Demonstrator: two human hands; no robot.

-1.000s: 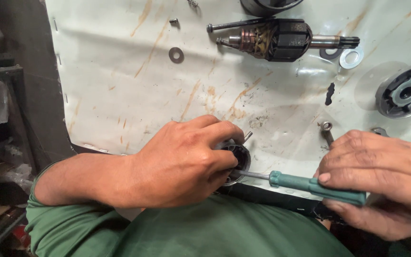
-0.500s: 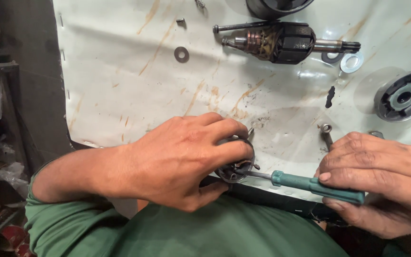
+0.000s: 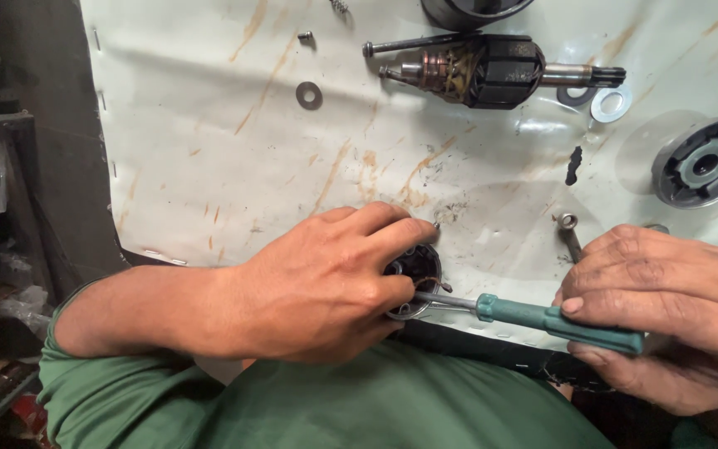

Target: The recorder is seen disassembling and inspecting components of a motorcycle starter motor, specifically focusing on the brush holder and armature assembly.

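I see my left hand (image 3: 317, 283) cupped over a small round dark motor part (image 3: 415, 274) at the near edge of the worktop (image 3: 209, 166), its grip curled tight around the part's rim and pinning it down. My right hand (image 3: 666, 312), to the right of that part, has its grip pressed together around the green handle of a screwdriver (image 3: 554, 320); the metal shaft runs left from the handle and its tip sits in the part's open face.

Taking the motor part as my landmark: beyond it and to the right lies a motor armature (image 3: 492, 71) with copper windings and a steel shaft, lying on its side. Just right of the armature's shaft end is a flat pale washer (image 3: 611, 104). Further right sits a round grey end cap (image 3: 704, 162). A darker washer (image 3: 309, 96) lies beyond the part and to its left. A short bolt (image 3: 569, 233) rests to the right, just beside my right hand.
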